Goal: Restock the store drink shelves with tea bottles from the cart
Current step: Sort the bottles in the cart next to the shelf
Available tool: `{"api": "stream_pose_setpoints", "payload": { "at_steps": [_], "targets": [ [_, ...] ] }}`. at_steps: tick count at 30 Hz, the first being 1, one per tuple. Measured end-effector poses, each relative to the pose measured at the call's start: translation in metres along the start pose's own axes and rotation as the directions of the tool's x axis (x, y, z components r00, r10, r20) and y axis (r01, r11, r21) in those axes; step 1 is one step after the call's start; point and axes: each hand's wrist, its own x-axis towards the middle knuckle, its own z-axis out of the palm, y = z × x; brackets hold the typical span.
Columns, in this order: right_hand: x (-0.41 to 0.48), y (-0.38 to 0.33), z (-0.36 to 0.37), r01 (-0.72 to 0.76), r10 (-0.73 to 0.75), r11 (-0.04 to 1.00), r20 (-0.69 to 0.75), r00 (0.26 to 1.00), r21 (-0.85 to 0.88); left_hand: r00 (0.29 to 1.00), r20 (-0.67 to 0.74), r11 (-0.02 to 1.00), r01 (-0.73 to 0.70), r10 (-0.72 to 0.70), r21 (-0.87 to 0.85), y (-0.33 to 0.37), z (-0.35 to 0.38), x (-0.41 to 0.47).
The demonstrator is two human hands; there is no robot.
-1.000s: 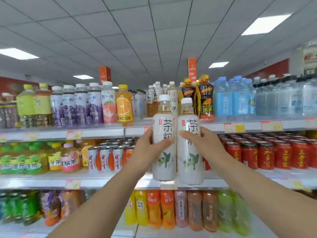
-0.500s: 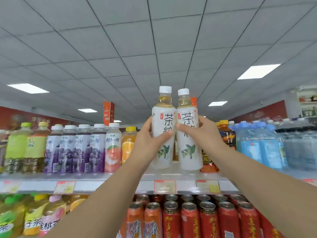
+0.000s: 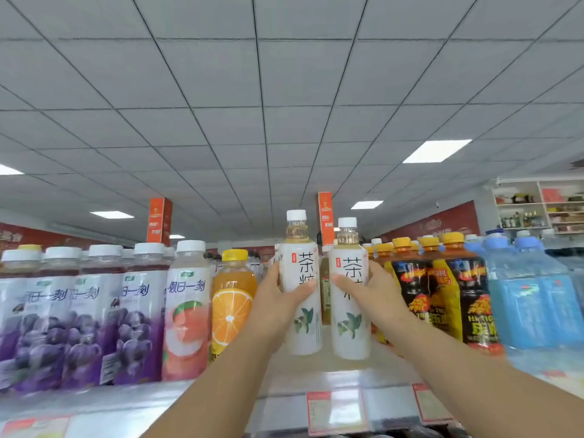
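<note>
Head view: the left tea bottle [image 3: 301,298] is upright, white-capped, with pale tea showing in its neck, in the gap just right of the orange bottle [image 3: 232,305]. The left hand [image 3: 276,311] grasps it around the middle, thumb across the front of the label and fingers wrapped behind. The right tea bottle [image 3: 349,311] is one place farther from the orange bottle, close beside the first with a narrow slit between them. It is upright too, and the right hand [image 3: 377,298] clasps it from its far side, thumb lying over the label. Both bases are low over the shelf [image 3: 331,371]; whether they touch it cannot be told.

Farther right of the orange bottle, past the right hand, stand black-and-yellow bottles [image 3: 423,295] with yellow caps, then blue bottles [image 3: 531,305]. Touching the orange bottle on its left is a peach bottle [image 3: 186,311], and beyond that a row of purple bottles [image 3: 79,317] with white caps. Below and right of the orange bottle, price tags [image 3: 335,412] hang on the shelf's front edge. A tiled ceiling [image 3: 284,90] with light panels spreads above it.
</note>
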Motion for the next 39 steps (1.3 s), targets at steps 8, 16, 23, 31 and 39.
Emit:
{"api": "stream_pose_setpoints", "payload": {
  "at_steps": [8, 16, 23, 31, 39],
  "targets": [
    [0.024, 0.025, 0.015, -0.055, 0.052, 0.995, -0.028, 0.998, -0.088, 0.996, 0.076, 0.999, 0.049, -0.049, 0.008, -0.037, 0.001, 0.031],
    [0.01, 0.019, -0.001, 0.119, -0.003, 0.756, 0.178, 0.984, -0.644, 0.991, 0.074, 0.993, 0.104, -0.109, 0.064, -0.048, -0.001, 0.04],
    [-0.003, 0.012, -0.011, 0.429, 0.134, 0.349, 0.498, 0.857, -0.833, 0.976, 0.101, 0.939, 0.155, -0.194, 0.307, -0.057, -0.007, 0.042],
    [0.028, 0.04, 0.003, 0.419, 0.208, 0.325, 0.496, 0.843, -0.848, 0.972, 0.082, 0.915, 0.175, -0.219, 0.363, -0.067, -0.006, 0.044],
    [0.037, 0.055, 0.006, 0.395, 0.226, 0.328, 0.478, 0.849, -0.858, 0.97, 0.054, 0.907, 0.202, -0.239, 0.37, -0.067, -0.008, 0.042]
  ]
}}
